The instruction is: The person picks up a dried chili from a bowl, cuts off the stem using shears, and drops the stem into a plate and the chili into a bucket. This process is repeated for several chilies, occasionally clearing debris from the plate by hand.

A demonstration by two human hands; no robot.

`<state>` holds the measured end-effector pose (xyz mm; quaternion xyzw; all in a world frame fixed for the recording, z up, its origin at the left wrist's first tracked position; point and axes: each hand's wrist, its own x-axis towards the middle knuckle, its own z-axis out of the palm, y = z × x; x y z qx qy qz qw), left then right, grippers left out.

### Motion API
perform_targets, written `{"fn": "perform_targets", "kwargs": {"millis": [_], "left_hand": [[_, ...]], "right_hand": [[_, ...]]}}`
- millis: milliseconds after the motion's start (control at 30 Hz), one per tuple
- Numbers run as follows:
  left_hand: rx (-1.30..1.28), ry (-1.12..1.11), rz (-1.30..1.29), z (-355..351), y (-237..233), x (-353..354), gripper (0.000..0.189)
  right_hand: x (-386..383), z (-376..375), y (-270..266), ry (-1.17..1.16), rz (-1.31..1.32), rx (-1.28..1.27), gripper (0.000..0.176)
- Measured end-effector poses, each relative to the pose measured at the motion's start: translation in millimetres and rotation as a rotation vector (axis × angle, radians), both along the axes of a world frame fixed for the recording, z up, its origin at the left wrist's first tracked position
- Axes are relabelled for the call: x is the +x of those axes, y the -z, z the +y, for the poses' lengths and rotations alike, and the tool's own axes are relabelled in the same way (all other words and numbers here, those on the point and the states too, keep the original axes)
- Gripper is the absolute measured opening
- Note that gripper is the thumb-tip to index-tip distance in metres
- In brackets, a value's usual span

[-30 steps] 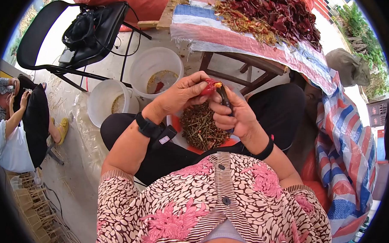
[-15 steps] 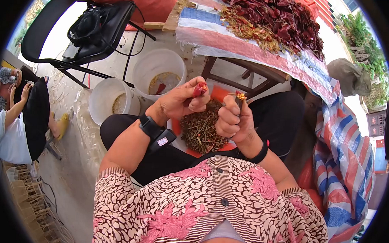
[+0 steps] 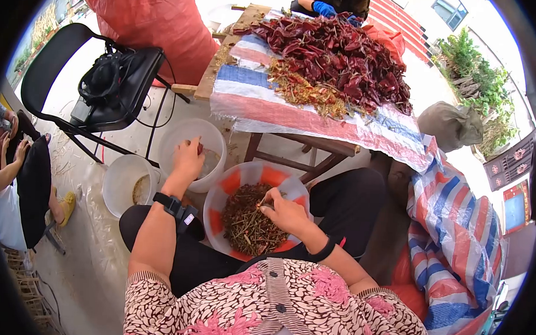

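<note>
My left hand (image 3: 187,163) is over the white bucket (image 3: 221,147), fingers closed round a dark red piece of dried chili (image 3: 200,148) that shows only in part. Above the orange-and-white basin (image 3: 212,210), my right hand (image 3: 287,213) pinches a small chili stem end (image 3: 259,205). Heaped in that basin, between my legs, are brown dried stems (image 3: 251,226). On the table in front of me lies a large pile of dark red dried chilies (image 3: 343,55), with yellowish seeds and scraps (image 3: 309,89) along its near side.
A striped sheet (image 3: 252,111) covers the table and hangs down at right. Left of the bucket stands a second bucket (image 3: 117,183), near a black folding chair (image 3: 134,98) and a large red sack (image 3: 148,33). Blue-gloved hands (image 3: 324,9) of another person are behind the pile; someone sits far left.
My hands have moved apart: the left went out over the white bucket with the chili piece, the right came down over the basin with the stem end. The view has shifted, showing more beyond the table.
</note>
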<state>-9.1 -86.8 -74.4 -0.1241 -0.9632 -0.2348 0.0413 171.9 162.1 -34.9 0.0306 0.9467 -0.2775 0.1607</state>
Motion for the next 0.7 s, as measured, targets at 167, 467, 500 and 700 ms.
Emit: {"fn": "perform_targets", "kwargs": {"millis": [167,467,500,700], "left_hand": [[-0.150,0.165,-0.130,13.9,-11.9,9.7,0.053],[-0.301,0.277,-0.332,29.1,-20.5,19.0,0.045],[-0.299,0.305,-0.323,29.8,-20.7,20.0,0.041],[-0.216,0.444,-0.221,38.1,-17.1,12.6,0.021]], "right_hand": [[0.9,9.7,10.0,-0.196,-0.118,0.196,0.040],[-51.1,38.4,-50.6,0.047,0.271,-0.084,0.050],[-69.8,46.7,-63.4,0.146,0.346,-0.024,0.043],[-208.4,97.2,-102.9,0.346,0.721,0.188,0.033]]}}
